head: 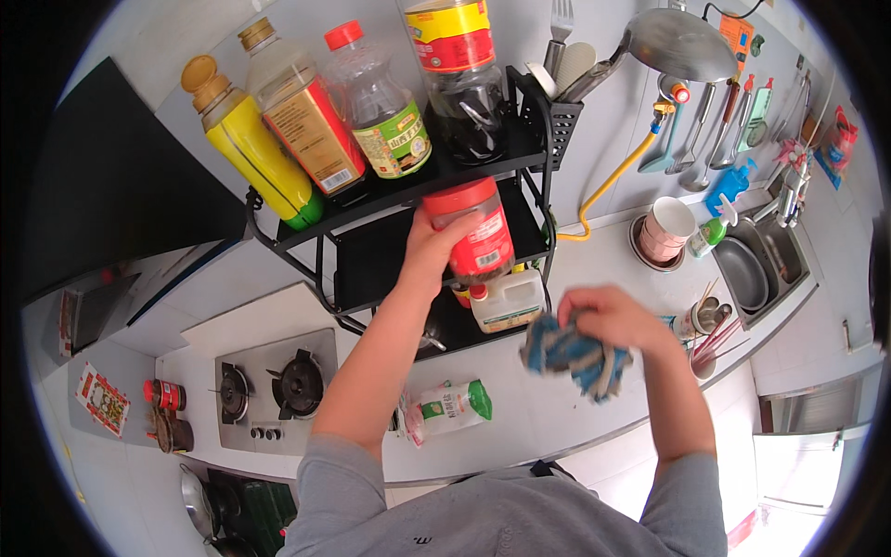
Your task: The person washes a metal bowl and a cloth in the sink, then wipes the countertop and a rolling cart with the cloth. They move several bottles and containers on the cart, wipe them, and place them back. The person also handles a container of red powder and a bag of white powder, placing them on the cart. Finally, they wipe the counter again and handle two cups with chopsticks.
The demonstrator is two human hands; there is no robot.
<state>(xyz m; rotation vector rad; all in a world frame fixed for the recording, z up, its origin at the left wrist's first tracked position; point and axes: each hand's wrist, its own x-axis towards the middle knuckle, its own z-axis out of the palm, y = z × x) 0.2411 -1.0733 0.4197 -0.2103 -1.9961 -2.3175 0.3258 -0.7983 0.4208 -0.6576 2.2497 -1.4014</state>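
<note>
My left hand (435, 247) grips a clear plastic jar with a red lid and red label (480, 233), held in front of the middle tier of a black metal shelf rack (369, 268). Crumpled in my right hand (605, 317) is a blue and beige striped cloth (578, 355), slightly blurred, above the white countertop (515, 404). Below the jar, a white plastic jug with a red cap (511, 303) stands on the lowest tier. Several sauce bottles line the top tier, among them a yellow squeeze bottle (261, 157) and a green-labelled bottle (390, 132).
A two-burner gas stove (278, 390) is at the left, beside a green and white plastic packet (452, 411) on the counter. Stacked pink bowls (665, 233), cups with utensils (706, 320) and a steel sink (783, 257) are at the right. A wok ladle (679, 45) juts out above.
</note>
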